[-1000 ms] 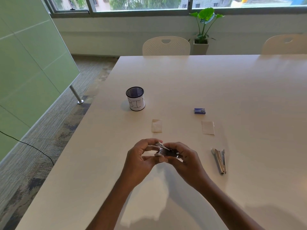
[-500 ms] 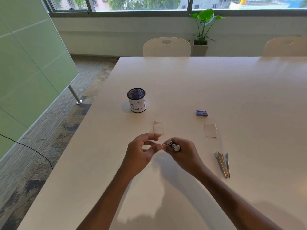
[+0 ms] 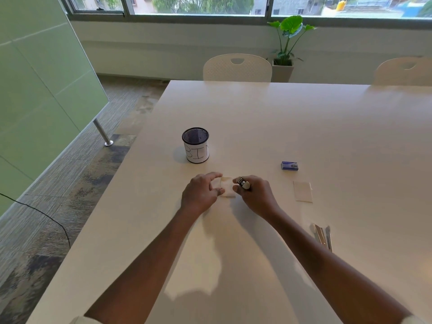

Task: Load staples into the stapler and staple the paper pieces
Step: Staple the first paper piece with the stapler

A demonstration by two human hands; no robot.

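Observation:
A small cream paper piece [image 3: 227, 187] lies flat on the white table [image 3: 304, 127]. My left hand [image 3: 202, 192] rests at its left edge, with thumb and forefinger touching the paper. My right hand [image 3: 254, 195] sits at the paper's right edge, closed around a small black and silver stapler [image 3: 243, 182] whose tip pokes out above the fingers. A second paper piece [image 3: 303, 191] lies to the right. A blue staple box [image 3: 289, 166] sits beyond it.
A black mesh cup [image 3: 196, 145] labelled BIN stands left of the papers. A metal tool [image 3: 323, 237] with two prongs lies by my right forearm. Two white chairs [image 3: 237, 67] and a potted plant [image 3: 286, 45] stand past the far table edge.
Both hands moved forward from near my body to the left paper piece. The left hand let go of the stapler, which stays in the right hand, and now touches the paper.

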